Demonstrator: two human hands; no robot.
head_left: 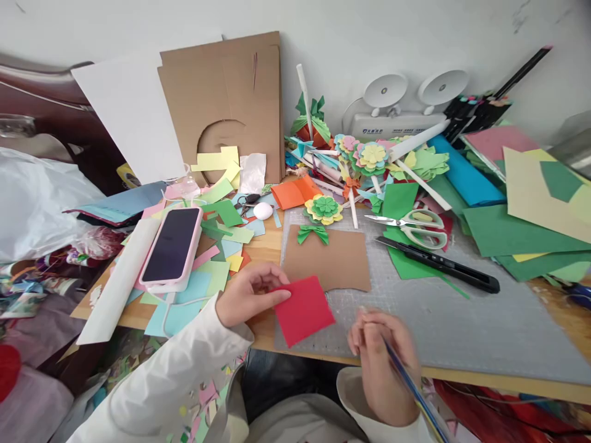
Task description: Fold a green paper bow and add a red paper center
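My left hand (253, 295) pinches a square of red paper (305, 312) at its upper left corner, thumb on top. The sheet hangs over the front of the grey cutting mat (462, 332). To the right, my right hand (385, 366) is closed around a pencil (410, 384) with blue and yellow stripes; its back end slants toward me and its tip is hidden by the fingers. Just beyond the red paper lies a piece of brown cardboard (330, 261), with a folded green paper bow (313, 234) at its top edge and a layered paper flower (323, 209) behind it.
White-handled scissors (420, 227) and a black utility knife (443, 266) lie on the mat at right. A phone (172, 246) rests among paper scraps at left. Cardboard sheets (221, 80) and a white twin-lamp light (392, 123) stand at the wall. Coloured paper (530, 227) is piled at right.
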